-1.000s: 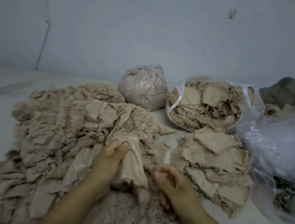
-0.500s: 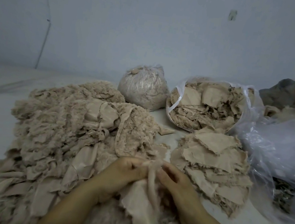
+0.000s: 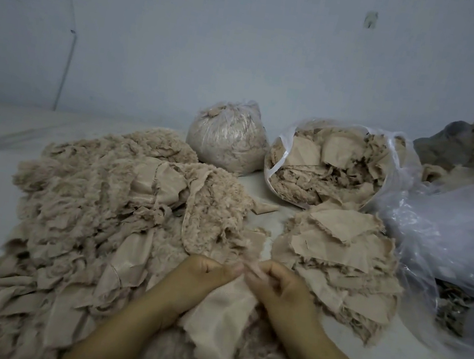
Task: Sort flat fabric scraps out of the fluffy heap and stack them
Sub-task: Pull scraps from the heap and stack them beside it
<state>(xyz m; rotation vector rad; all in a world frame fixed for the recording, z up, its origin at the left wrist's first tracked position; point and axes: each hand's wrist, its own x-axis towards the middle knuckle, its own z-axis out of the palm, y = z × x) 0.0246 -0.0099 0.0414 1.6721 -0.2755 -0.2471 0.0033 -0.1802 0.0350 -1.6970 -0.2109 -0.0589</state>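
Flat scrap (image 3: 220, 323): top edge pinched by left hand (image 3: 201, 274) and right hand (image 3: 281, 289), 2 sets of fingers curled; long axis hangs toward the wearer over the fluffy heap (image 3: 98, 205). Stack (image 3: 341, 254): just right of right hand, the nearer hand.

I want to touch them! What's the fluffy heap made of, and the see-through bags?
The fluffy heap looks like beige fake-fur fabric: shaggy pile on one side, smooth woven backing where pieces flip over. It could be fleece. The see-through bags look like thin plastic film: shiny, crinkled, with scraps showing through.
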